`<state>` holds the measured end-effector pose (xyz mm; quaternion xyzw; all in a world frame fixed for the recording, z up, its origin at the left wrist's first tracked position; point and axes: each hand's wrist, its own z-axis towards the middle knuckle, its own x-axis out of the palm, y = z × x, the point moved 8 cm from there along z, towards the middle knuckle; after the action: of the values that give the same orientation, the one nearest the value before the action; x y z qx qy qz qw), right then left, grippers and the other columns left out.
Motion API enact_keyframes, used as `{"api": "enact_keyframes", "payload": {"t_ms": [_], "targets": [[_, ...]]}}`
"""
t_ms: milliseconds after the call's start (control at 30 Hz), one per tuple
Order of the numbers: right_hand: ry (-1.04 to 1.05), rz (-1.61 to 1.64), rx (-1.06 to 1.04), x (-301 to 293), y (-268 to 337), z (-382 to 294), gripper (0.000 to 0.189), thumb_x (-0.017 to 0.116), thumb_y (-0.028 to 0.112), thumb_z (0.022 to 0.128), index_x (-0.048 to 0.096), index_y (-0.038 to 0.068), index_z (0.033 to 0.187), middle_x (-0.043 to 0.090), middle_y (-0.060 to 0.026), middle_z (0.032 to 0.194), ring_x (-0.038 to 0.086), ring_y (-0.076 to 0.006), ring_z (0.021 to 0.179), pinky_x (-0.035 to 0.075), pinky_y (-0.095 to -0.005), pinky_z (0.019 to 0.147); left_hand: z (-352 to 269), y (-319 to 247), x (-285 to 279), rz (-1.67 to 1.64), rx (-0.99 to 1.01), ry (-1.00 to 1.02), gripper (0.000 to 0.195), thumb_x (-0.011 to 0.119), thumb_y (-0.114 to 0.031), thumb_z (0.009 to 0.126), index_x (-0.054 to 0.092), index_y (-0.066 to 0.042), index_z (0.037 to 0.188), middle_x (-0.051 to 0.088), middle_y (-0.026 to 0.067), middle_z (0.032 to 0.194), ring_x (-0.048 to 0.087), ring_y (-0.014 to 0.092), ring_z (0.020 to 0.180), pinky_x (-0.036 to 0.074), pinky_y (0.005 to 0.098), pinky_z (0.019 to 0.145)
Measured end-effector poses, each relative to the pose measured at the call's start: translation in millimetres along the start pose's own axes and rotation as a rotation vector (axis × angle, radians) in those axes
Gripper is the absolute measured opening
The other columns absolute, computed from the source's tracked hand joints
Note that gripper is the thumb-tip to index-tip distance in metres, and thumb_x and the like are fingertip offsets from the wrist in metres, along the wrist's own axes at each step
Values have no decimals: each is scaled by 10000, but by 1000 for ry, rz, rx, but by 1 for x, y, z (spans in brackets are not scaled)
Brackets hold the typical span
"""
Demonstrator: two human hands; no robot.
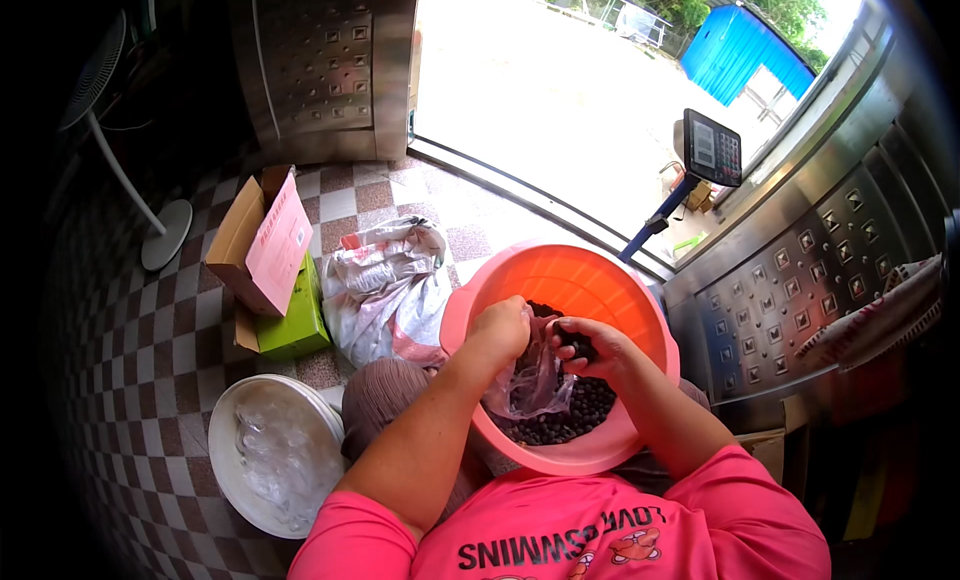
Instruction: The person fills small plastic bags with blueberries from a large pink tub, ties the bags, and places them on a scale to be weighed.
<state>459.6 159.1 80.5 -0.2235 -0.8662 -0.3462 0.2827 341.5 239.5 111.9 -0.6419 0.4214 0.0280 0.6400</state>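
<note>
A large pink plastic tub (592,269) with an orange-lit inside stands between my knees. Many small dark round fruits or seeds (589,407) lie in its near part. My left hand (504,326) grips the upper edge of a thin clear plastic bag (529,389), which hangs down inside the tub. Beside the bag's mouth, my right hand (596,347) is cupped around a handful of the dark pieces, its fingertips close to the bag. How much the bag holds is hard to tell through its folds.
A white bucket (225,460) holding crumpled clear plastic stands at my left. Beyond it are a woven sack (397,302), an open carton (274,246) on a green box (296,317), and a fan (165,235). A scale display (712,146) rises behind the tub near the doorway.
</note>
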Motion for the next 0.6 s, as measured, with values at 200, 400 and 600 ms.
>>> {"api": "enact_keyframes", "payload": {"t_ms": [200, 400, 600], "targets": [[-296, 21, -69, -16, -29, 42, 193, 562, 128, 847, 537, 52, 1023, 578, -85, 884, 581, -207, 780, 505, -311, 605, -1, 5, 0, -101, -75, 42, 233, 464, -200, 879, 591, -38, 987, 617, 190, 987, 586, 346, 941, 457, 411, 803], [-130, -191, -143, -16, -16, 56, 277, 530, 65, 836, 536, 54, 1113, 527, -108, 1124, 514, -267, 1024, 482, -458, 839, -2, -1, -4, 7, -77, 12, 249, 451, -218, 882, 594, -47, 994, 620, 191, 981, 591, 343, 933, 455, 417, 807], [-128, -386, -117, -19, 7, 35, 235, 486, -6, 799, 572, 14, 1017, 571, -126, 1060, 563, -253, 947, 523, -401, 742, 0, 3, -2, -27, -79, 30, 256, 444, -217, 882, 591, -53, 1014, 622, 188, 986, 586, 345, 945, 453, 414, 816]]}}
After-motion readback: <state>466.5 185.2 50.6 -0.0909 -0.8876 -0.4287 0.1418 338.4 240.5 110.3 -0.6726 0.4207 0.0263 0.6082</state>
